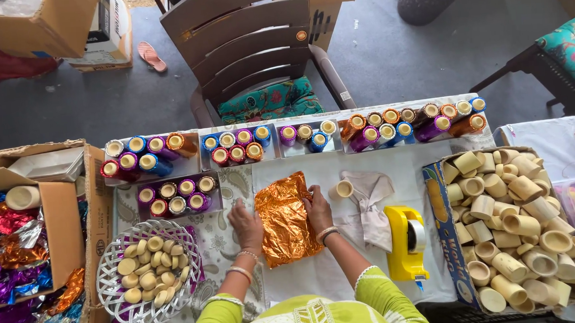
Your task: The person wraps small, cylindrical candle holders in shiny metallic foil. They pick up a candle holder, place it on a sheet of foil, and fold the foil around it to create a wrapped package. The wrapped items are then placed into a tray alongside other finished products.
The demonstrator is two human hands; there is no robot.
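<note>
A crinkled sheet of orange foil (pixel 285 220) lies on the white table cover in front of me. My left hand (pixel 247 226) rests flat at its left edge, fingers spread. My right hand (pixel 317 209) presses on the sheet's upper right edge with fingers bent on the foil. A single cream cylinder cup (pixel 341 189) lies just right of my right hand, beside a beige cloth (pixel 369 206). I cannot tell whether either hand pinches the foil or only holds it down.
A yellow tape dispenser (pixel 406 243) stands at the right. A cardboard box (pixel 444 238) of several cream cups is farther right. Trays of foil-wrapped spools (pixel 169 151) line the back. A white basket (pixel 150 275) of cream discs and a box of foil scraps (pixel 17 261) sit left. A brown chair (pixel 248 45) faces the table.
</note>
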